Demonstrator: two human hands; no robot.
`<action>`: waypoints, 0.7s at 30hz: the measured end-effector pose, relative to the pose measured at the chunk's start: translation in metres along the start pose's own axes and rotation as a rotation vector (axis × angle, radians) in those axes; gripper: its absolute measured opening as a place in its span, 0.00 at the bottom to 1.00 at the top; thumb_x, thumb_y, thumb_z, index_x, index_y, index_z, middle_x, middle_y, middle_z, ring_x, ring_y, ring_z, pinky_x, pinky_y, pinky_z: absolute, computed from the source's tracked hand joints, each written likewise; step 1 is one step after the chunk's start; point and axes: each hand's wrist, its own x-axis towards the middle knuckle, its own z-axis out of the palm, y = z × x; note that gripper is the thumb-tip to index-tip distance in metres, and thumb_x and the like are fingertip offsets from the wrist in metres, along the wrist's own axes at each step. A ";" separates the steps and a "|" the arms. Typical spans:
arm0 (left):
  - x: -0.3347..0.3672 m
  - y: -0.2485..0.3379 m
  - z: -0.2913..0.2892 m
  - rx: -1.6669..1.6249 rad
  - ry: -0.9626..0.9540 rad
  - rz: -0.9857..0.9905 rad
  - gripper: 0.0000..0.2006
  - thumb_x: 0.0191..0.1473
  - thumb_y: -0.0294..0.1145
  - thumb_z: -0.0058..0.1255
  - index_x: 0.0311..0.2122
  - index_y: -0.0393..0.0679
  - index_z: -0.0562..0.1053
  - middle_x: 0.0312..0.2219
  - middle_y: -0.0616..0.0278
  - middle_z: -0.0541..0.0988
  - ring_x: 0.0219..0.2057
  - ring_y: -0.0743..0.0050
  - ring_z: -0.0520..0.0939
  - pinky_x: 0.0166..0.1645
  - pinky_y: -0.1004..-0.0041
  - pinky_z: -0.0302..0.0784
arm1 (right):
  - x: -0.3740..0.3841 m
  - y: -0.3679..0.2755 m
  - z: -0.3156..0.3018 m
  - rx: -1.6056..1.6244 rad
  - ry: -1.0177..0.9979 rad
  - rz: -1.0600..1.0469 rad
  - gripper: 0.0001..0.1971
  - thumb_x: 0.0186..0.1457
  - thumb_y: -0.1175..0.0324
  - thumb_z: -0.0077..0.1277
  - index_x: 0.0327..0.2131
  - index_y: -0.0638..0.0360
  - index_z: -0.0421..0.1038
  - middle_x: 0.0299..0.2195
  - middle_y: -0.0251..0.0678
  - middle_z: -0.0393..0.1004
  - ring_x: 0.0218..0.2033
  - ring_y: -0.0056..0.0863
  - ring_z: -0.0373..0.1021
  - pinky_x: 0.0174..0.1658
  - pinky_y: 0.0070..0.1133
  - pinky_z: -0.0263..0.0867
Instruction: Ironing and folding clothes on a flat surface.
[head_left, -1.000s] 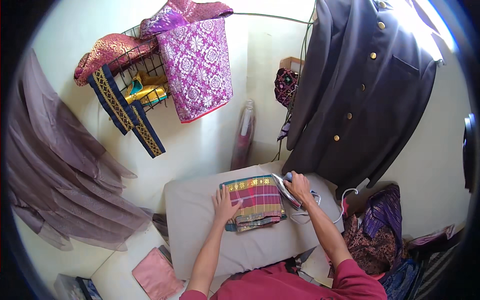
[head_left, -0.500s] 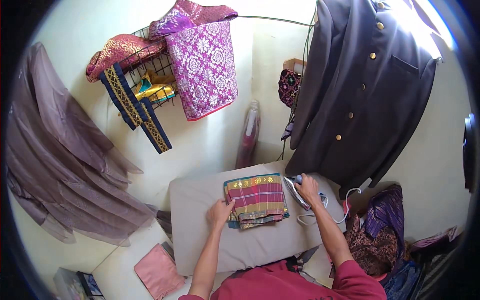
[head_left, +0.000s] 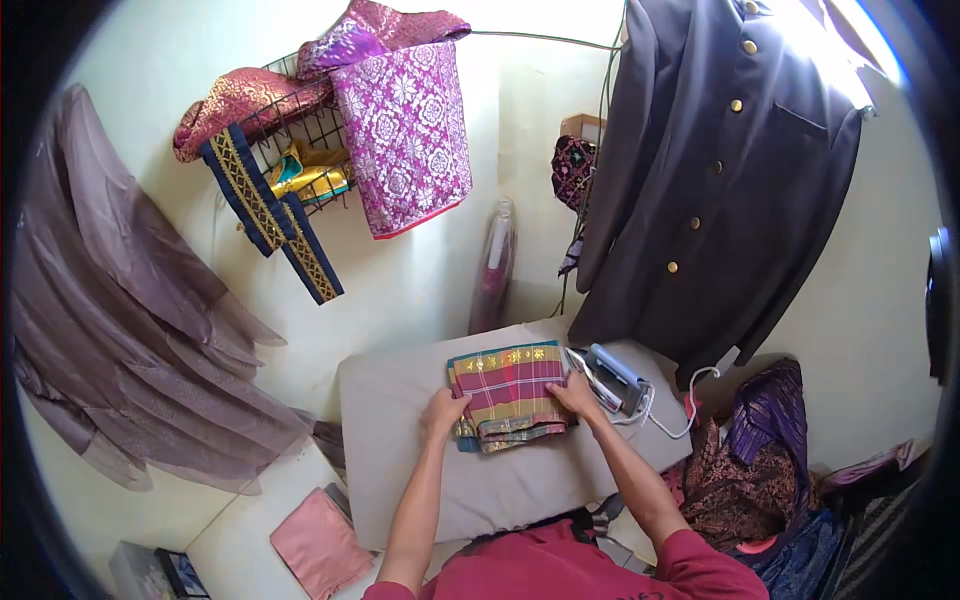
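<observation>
A folded plaid cloth (head_left: 510, 385) in maroon, olive and teal, with gold motifs along its far edge, lies on a padded beige ironing surface (head_left: 400, 500). At its left edge my left hand (head_left: 440, 412) grips it, thumb on top and the other fingers mostly hidden. My right hand (head_left: 577, 394) takes hold of the opposite edge the same way. Just beyond the right hand an iron (head_left: 618, 376) with a blue-grey handle rests on the surface, let go, its pale cord (head_left: 672, 432) looping off to the right.
A dark jacket with gold buttons (head_left: 730, 170) hangs at the right, close over the surface. Patterned fabrics drape from a wire basket (head_left: 310, 130) on the wall. Sheer mauve fabric (head_left: 140, 300) hangs at left. A pink folded cloth (head_left: 320, 542) lies below; heaped fabrics (head_left: 750, 480) lie right.
My right hand has let go of the iron, which now rests at the surface's right side, and has moved left onto the cloth's right edge. My left hand stays at the left edge.
</observation>
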 end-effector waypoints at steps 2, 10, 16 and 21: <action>0.012 -0.018 0.009 -0.123 0.102 0.002 0.25 0.43 0.54 0.60 0.39 0.41 0.79 0.35 0.49 0.82 0.39 0.52 0.82 0.45 0.58 0.75 | 0.008 -0.002 0.002 0.058 -0.087 0.042 0.36 0.47 0.47 0.58 0.46 0.75 0.68 0.42 0.57 0.74 0.46 0.47 0.72 0.51 0.31 0.66; 0.004 -0.015 0.023 -0.015 0.327 0.034 0.27 0.43 0.50 0.63 0.44 0.43 0.71 0.40 0.53 0.78 0.46 0.55 0.77 0.51 0.56 0.68 | 0.008 -0.007 -0.011 0.070 -0.194 0.145 0.33 0.44 0.47 0.61 0.41 0.71 0.71 0.40 0.54 0.75 0.43 0.44 0.73 0.48 0.30 0.67; -0.008 0.022 0.022 0.039 0.430 0.385 0.17 0.48 0.42 0.60 0.42 0.47 0.72 0.46 0.59 0.75 0.51 0.57 0.73 0.53 0.56 0.67 | 0.002 0.003 -0.008 0.333 -0.126 0.121 0.26 0.47 0.61 0.63 0.47 0.65 0.66 0.41 0.42 0.73 0.42 0.31 0.71 0.48 0.25 0.67; -0.004 0.052 0.032 -0.347 0.143 0.616 0.12 0.54 0.39 0.54 0.37 0.41 0.76 0.28 0.60 0.81 0.30 0.65 0.82 0.37 0.70 0.77 | -0.014 -0.031 -0.035 0.808 -0.298 -0.028 0.22 0.53 0.68 0.56 0.51 0.65 0.67 0.40 0.32 0.72 0.40 0.21 0.69 0.47 0.19 0.66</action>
